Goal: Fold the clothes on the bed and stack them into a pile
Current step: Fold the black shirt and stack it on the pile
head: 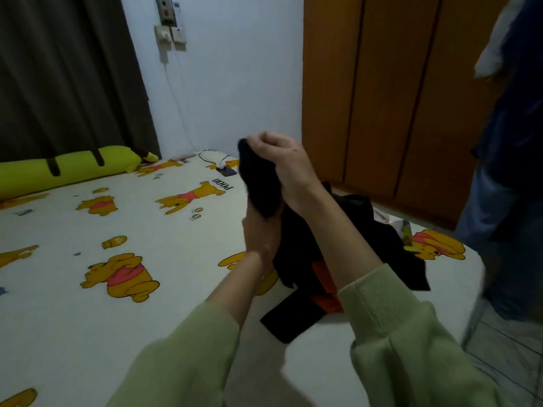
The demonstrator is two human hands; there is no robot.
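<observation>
A black garment (260, 183) is lifted above the bed between both hands. My right hand (282, 160) grips its top end with curled fingers. My left hand (260, 233) holds its lower part from below. Underneath lies a heap of dark clothes (367, 248) with an orange piece (326, 292) showing, on the right part of the bed (147, 333). The bed has a cream sheet printed with yellow bears.
A yellow-green bolster (67, 168) lies along the far left of the bed by a dark curtain (64, 77). A phone (226, 171) and cable sit at the far corner. A wooden wardrobe (390, 98) stands behind; another person (511, 171) stands at right.
</observation>
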